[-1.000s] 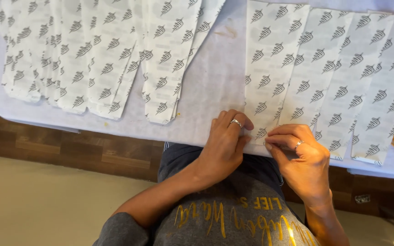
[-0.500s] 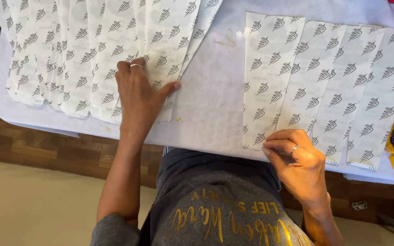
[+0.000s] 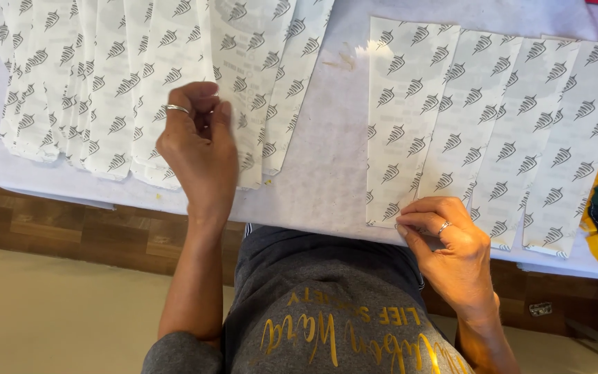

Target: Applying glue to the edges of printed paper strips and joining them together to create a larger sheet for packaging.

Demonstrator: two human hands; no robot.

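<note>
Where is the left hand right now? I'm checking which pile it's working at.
In the head view the left hand is raised over the fanned pile of patterned paper strips on the left of the white table.

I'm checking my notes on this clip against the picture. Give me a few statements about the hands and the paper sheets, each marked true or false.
1. The left hand is over the left group of sheets. True.
2. The right hand pinches the bottom corner of a sheet in the right row. True.
3. The two hands touch each other. False: they are well apart, one at each group.
4. The sheets are plain white. False: they carry a repeated grey pattern.
5. A ring shows on the left hand. True.
6. The table is black. False: it is white.
</note>
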